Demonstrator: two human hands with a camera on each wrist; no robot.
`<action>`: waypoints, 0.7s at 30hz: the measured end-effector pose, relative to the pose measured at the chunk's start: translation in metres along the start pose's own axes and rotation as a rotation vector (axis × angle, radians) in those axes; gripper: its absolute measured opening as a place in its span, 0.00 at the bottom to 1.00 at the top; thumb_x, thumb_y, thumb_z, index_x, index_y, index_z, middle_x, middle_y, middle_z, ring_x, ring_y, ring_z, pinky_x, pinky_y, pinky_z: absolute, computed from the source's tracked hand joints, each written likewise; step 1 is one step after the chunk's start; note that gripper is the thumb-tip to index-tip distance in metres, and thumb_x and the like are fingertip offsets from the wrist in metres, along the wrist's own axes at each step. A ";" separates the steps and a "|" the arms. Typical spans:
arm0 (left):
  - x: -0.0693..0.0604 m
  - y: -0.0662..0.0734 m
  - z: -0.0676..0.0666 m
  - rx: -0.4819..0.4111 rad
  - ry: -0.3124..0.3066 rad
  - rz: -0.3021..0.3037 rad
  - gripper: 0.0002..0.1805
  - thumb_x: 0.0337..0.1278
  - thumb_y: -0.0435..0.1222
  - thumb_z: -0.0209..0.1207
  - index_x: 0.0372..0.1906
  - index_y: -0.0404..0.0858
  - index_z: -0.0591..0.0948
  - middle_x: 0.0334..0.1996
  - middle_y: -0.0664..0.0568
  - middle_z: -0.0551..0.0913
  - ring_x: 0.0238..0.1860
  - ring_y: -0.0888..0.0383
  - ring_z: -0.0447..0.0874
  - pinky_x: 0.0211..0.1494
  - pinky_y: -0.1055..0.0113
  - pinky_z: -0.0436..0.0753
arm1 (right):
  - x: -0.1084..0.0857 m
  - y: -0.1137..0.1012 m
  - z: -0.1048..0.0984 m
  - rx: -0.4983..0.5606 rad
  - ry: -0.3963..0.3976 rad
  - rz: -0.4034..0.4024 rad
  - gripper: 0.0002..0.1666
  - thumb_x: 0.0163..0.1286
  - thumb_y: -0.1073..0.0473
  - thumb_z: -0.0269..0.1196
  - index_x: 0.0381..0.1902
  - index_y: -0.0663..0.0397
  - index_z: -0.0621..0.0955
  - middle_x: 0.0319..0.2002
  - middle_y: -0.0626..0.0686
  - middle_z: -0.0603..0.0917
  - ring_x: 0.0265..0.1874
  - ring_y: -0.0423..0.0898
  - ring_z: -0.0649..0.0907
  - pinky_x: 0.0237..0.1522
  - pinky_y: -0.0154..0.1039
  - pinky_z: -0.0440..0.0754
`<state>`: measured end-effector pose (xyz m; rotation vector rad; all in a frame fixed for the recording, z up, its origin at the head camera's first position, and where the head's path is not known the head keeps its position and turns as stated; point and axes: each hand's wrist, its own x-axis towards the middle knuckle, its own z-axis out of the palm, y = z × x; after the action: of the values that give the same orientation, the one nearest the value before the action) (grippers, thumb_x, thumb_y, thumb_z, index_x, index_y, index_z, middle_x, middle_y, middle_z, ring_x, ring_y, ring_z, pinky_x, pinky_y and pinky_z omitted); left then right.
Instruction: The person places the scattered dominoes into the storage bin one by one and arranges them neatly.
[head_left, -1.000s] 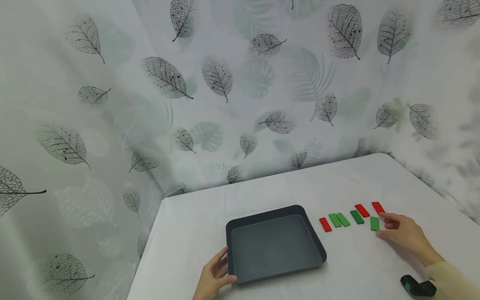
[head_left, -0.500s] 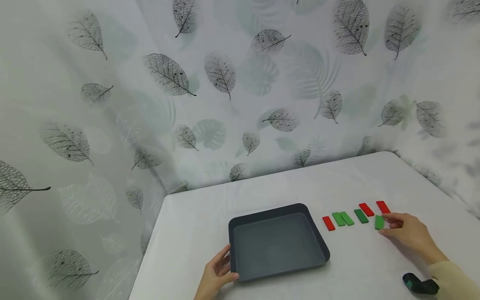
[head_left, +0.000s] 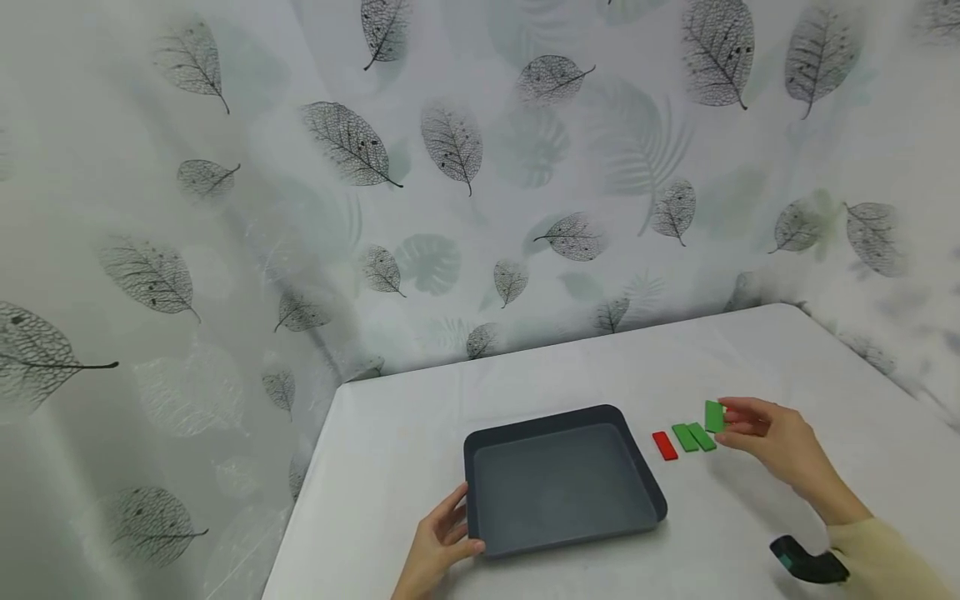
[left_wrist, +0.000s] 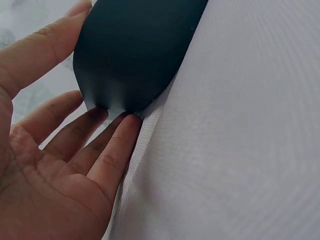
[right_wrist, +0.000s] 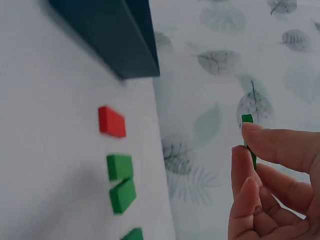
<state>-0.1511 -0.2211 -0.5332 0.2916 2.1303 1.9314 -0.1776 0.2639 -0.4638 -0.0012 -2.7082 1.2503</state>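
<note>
My right hand (head_left: pixel 772 437) pinches a small green tile (head_left: pixel 714 417) between thumb and fingers, off the table. The right wrist view shows this tile edge-on. Left of it lie a red tile (head_left: pixel 664 445) and two green tiles, a nearer-left one (head_left: pixel 684 437) and one close beside it (head_left: pixel 702 437). Another green piece (right_wrist: pixel 132 234) shows at the bottom edge of the right wrist view. My left hand (head_left: pixel 438 546) rests against the left front corner of a dark grey tray (head_left: pixel 566 546), its extended fingers touching the side and its thumb the front. The tray's inside is bare.
White cloth covers the table (head_left: pixel 375 450). A leaf-print curtain (head_left: pixel 480 208) hangs along the back and left. A black device (head_left: pixel 810 560) sits at the right sleeve (head_left: pixel 877 554).
My right hand has lifted the green tile and carried it left. It now hides the spot where a dark green and two red tiles lay. My left hand stays on the tray.
</note>
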 end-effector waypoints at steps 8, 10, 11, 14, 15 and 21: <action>0.000 0.001 0.002 -0.039 0.016 -0.030 0.47 0.51 0.33 0.70 0.74 0.29 0.58 0.74 0.32 0.56 0.71 0.35 0.63 0.63 0.70 0.78 | 0.011 -0.064 0.044 0.159 -0.121 -0.095 0.33 0.59 0.61 0.71 0.61 0.67 0.75 0.45 0.63 0.84 0.37 0.43 0.86 0.33 0.29 0.85; 0.001 0.001 0.002 -0.038 0.018 -0.029 0.47 0.51 0.32 0.70 0.74 0.29 0.58 0.74 0.33 0.56 0.71 0.35 0.62 0.64 0.70 0.78 | 0.015 -0.077 0.058 0.199 -0.160 -0.112 0.33 0.58 0.62 0.72 0.60 0.67 0.76 0.44 0.61 0.84 0.37 0.46 0.85 0.34 0.29 0.85; 0.001 0.002 0.002 -0.037 0.018 -0.026 0.47 0.51 0.32 0.70 0.74 0.29 0.58 0.74 0.32 0.56 0.71 0.35 0.62 0.64 0.69 0.78 | 0.017 -0.083 0.067 0.218 -0.177 -0.126 0.32 0.57 0.63 0.72 0.59 0.67 0.77 0.43 0.60 0.84 0.37 0.46 0.85 0.34 0.29 0.85; 0.001 0.002 0.002 -0.031 0.017 -0.016 0.47 0.51 0.32 0.70 0.73 0.28 0.58 0.74 0.32 0.55 0.72 0.35 0.61 0.65 0.68 0.77 | 0.023 -0.098 0.092 0.267 -0.231 -0.174 0.30 0.55 0.65 0.73 0.56 0.69 0.78 0.40 0.58 0.85 0.35 0.43 0.84 0.34 0.29 0.85; 0.001 0.003 0.002 -0.031 0.016 -0.013 0.47 0.51 0.32 0.70 0.73 0.28 0.58 0.74 0.32 0.55 0.72 0.34 0.61 0.65 0.68 0.77 | 0.025 -0.102 0.100 0.279 -0.245 -0.188 0.29 0.55 0.65 0.73 0.55 0.69 0.79 0.40 0.58 0.85 0.34 0.42 0.84 0.34 0.30 0.85; -0.001 0.005 0.003 -0.046 0.013 -0.014 0.47 0.51 0.31 0.69 0.74 0.28 0.57 0.75 0.32 0.53 0.72 0.34 0.60 0.66 0.67 0.76 | 0.028 -0.125 0.151 0.286 -0.314 -0.207 0.28 0.50 0.67 0.75 0.51 0.68 0.81 0.36 0.55 0.86 0.32 0.40 0.83 0.32 0.30 0.84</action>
<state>-0.1498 -0.2182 -0.5286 0.2550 2.0878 1.9767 -0.2191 0.0706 -0.4616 0.5372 -2.6527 1.6753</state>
